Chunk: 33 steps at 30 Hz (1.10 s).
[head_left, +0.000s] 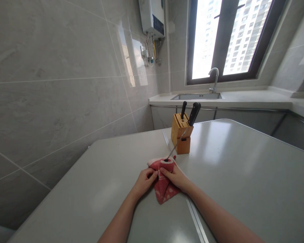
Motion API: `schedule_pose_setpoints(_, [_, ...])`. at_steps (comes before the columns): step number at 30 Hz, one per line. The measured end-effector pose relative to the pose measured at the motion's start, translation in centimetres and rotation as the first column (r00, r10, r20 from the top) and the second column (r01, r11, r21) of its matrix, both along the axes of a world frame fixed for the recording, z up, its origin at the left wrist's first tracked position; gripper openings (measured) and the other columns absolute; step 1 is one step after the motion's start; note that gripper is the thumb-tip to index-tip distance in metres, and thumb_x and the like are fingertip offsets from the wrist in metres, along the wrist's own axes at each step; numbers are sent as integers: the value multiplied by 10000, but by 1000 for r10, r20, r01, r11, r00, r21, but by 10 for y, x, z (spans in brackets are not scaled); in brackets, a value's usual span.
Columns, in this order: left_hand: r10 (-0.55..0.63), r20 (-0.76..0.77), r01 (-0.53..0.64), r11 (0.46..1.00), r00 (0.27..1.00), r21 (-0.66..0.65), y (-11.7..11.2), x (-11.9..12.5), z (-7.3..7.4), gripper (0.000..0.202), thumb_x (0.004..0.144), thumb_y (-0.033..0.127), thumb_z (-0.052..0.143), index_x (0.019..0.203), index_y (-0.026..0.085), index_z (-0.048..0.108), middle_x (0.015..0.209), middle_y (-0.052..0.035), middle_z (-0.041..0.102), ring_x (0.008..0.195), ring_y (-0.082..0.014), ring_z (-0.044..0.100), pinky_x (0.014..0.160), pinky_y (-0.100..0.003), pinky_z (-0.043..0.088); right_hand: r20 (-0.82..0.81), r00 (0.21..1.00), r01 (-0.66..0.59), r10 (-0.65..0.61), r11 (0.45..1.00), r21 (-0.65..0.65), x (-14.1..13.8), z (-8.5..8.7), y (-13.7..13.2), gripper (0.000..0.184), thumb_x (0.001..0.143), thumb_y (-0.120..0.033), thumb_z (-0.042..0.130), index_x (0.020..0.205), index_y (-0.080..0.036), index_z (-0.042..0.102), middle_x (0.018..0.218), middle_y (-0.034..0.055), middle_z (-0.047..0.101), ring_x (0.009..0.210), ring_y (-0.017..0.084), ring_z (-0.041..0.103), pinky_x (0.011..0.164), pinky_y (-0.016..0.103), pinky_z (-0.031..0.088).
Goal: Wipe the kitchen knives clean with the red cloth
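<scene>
A red cloth with white dots (164, 189) lies bunched on the grey table (243, 175). My left hand (144, 182) is closed on its left side. My right hand (174, 177) grips the cloth wrapped round the end of a thin metal rod (176, 145), apparently a sharpening steel, which slopes up and away from me, rising in front of the wooden knife block (181, 134) just behind. Two black handles (192, 114) stick out of the block; whether one belongs to the rod I cannot tell.
A tiled wall runs along the left. At the back a counter holds a steel sink (196, 96) with a curved tap (214, 79) under a window. A white water heater (152, 17) hangs on the wall. A seam (195, 216) crosses the table.
</scene>
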<state>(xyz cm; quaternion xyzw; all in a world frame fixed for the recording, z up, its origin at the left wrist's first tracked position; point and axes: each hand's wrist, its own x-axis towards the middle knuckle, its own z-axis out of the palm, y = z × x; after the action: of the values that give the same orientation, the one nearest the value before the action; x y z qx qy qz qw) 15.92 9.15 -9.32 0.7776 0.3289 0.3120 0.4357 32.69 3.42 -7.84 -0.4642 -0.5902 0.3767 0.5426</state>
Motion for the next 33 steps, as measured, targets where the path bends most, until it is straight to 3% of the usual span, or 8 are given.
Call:
schedule_pose_setpoints(16, [2, -56, -2, 1000, 998, -1, 2, -2, -7, 365, 770, 472, 573, 638, 143, 486, 587, 28, 449, 551, -98, 388, 535, -210, 325, 6, 998, -58, 59, 996, -65, 0, 3, -2, 338, 806, -479, 537, 820, -153, 625, 851, 49, 649, 840, 200, 593, 847, 351, 452])
schedule_pose_setpoints(26, [-7, -43, 7, 1000, 999, -2, 1, -1, -6, 377, 763, 485, 568, 641, 132, 513, 581, 20, 473, 541, -100, 400, 530, -215, 331, -28, 996, -90, 88, 993, -70, 0, 5, -3, 357, 798, -496, 543, 860, -158, 637, 878, 53, 670, 849, 207, 604, 829, 346, 463])
schedule_pose_setpoints(33, [-18, -42, 18, 1000, 999, 15, -4, 0, 2, 344, 766, 428, 560, 605, 126, 526, 562, 10, 479, 547, -106, 403, 537, -222, 333, -62, 992, -115, 111, 991, -70, -1, -2, -1, 352, 815, -493, 522, 857, -160, 627, 878, 46, 665, 845, 194, 603, 822, 327, 464])
